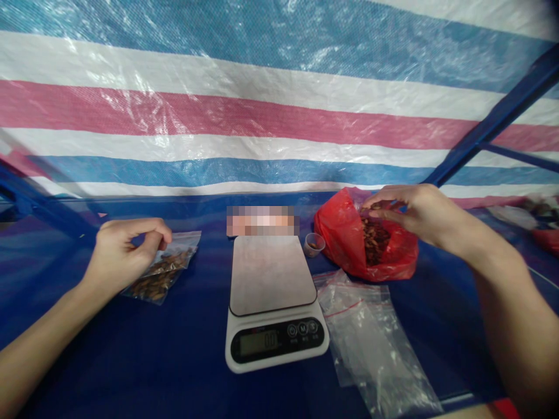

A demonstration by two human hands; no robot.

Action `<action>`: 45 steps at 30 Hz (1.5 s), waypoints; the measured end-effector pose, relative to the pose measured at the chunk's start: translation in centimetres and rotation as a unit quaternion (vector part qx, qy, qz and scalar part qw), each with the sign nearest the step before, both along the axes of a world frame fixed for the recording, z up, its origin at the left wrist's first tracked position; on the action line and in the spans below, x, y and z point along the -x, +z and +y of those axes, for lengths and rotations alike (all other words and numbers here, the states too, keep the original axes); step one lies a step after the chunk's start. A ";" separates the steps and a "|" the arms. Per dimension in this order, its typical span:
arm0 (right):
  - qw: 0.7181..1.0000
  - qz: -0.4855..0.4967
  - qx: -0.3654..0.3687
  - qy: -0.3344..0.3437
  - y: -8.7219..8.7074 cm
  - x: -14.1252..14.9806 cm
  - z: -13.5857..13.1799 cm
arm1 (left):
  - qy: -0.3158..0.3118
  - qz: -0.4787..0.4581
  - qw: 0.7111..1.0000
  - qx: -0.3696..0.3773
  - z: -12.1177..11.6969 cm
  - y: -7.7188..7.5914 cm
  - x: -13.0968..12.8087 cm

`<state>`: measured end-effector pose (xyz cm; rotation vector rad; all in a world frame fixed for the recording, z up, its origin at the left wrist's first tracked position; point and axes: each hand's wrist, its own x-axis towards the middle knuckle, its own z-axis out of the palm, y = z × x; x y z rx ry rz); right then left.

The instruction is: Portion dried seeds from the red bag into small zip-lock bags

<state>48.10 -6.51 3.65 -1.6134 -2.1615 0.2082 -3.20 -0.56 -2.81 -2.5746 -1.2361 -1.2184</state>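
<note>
- Your left hand (124, 250): forearm slanting in from the worktop's left near corner, knuckles up, thumb and forefinger curled into a loop; you have it over the small zip bag of brown pieces (155, 285), toward the left edge; cannot tell whether the tips pinch the plastic
- Your right hand (408, 212): forearm rising on the right side, wrist arched, fingers pointing left and bent toward the thumb at the mouth of the red bag (340, 230); cannot tell whether they pinch a piece
- Red bag: near the worktop (183, 361)'s far edge, right of its middle, open, dark reddish-brown bits (375, 241) inside
- Scale (273, 279): between your hands, display reading 0.0, pan bare
- Small cup (314, 245): between scale and red bag
- Clear zip bags (371, 337): right of the scale, spread toward the near edge
</note>
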 end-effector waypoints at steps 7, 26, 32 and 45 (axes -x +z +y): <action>1.000 -0.008 -0.021 0.003 0.4 -0.2 0.0 | 0.003 -0.008 1.000 0.013 0.1 -0.1 -0.1; 0.976 0.029 -0.016 0.213 -3.1 8.1 -0.8 | -0.015 0.007 1.000 -0.002 0.0 0.0 -0.2; 0.971 0.014 -0.031 0.238 -3.2 8.4 -1.0 | -0.013 0.008 1.000 0.002 0.0 0.0 -0.2; 0.973 -0.004 -0.045 0.227 -4.5 8.3 -0.7 | -0.011 0.005 1.000 0.011 -0.1 -0.1 -0.1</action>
